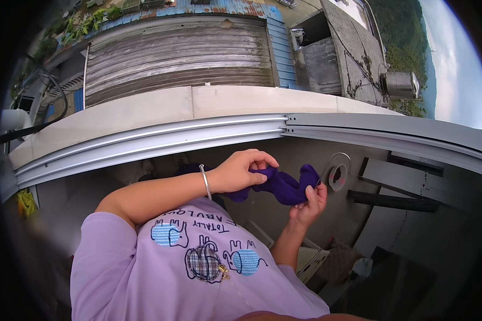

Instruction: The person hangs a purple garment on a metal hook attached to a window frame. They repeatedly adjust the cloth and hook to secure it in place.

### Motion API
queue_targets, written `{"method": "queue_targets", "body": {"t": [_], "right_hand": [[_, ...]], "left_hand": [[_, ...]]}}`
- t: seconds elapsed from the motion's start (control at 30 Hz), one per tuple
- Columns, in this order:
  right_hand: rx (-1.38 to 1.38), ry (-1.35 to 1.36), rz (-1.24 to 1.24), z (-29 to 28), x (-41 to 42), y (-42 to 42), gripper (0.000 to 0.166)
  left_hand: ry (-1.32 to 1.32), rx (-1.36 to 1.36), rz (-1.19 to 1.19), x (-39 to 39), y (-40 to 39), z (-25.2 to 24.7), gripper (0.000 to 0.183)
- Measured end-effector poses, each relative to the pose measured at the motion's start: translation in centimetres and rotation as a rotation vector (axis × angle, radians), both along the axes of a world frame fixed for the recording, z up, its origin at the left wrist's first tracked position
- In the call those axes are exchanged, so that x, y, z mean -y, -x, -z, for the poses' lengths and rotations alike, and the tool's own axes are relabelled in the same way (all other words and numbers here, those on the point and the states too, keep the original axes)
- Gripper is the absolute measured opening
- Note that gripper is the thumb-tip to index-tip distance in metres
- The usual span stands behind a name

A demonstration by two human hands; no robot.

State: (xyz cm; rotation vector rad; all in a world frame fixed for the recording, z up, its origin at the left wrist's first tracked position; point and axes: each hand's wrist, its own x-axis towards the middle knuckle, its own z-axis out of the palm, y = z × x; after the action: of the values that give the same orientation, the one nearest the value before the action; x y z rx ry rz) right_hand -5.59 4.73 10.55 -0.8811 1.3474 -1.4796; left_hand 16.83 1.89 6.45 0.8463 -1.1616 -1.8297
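A bunched purple cloth garment (287,190) stretches between my two hands, above the inner side of the window frame. My left hand (247,168), with a silver bangle at its wrist, pinches its left part between thumb and fingers. At the other end my right hand (311,202) grips the lower edge of the cloth, palm side partly showing. A thin curved metal hook (339,155) rises beside the cloth's right end. Its lower end runs behind the fabric, so I cannot tell whether my right hand touches it. More purple cloth hangs below my left wrist.
A metal sliding-window track (156,141) and a pale ledge (241,102) cross ahead of my hands. Beyond them lies a corrugated roof (176,56). A ring-shaped pale object (337,177) is right of the cloth. Dark panels and a light-coloured piece of furniture (311,257) stand at lower right.
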Motion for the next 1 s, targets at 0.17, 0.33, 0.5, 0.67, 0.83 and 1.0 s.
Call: {"method": "queue_targets", "body": {"t": [0.17, 0.33, 0.5, 0.67, 0.83, 1.0], "right_hand": [[0.171, -0.066, -0.214, -0.3, -2.1, -5.8, 0.041], [0.097, -0.366, -0.401, 2.0, -4.2, -8.3, 0.053], [0.098, -0.467, -0.215, 3.5, -5.9, -7.4, 0.029], [0.170, -0.542, -0.166, 4.9, -5.7, -3.9, 0.031], [0.221, -0.457, -0.140, 5.8, -3.8, -0.2, 0.035], [0.178, -0.416, -0.164, 6.1, -1.5, 2.4, 0.038]], "left_hand": [[-0.272, -0.271, 0.005, -1.3, -1.8, 0.3, 0.049], [-0.033, -0.211, 0.176, -2.4, -2.9, -2.2, 0.049], [0.860, 0.838, -0.396, 4.7, -3.9, -1.9, 0.031], [0.838, 1.022, -0.021, 10.1, -1.5, 3.3, 0.042], [0.782, 1.122, -0.022, 10.7, 0.9, 4.6, 0.055], [0.674, 1.193, 0.013, 11.2, 1.8, 3.9, 0.060]]}}
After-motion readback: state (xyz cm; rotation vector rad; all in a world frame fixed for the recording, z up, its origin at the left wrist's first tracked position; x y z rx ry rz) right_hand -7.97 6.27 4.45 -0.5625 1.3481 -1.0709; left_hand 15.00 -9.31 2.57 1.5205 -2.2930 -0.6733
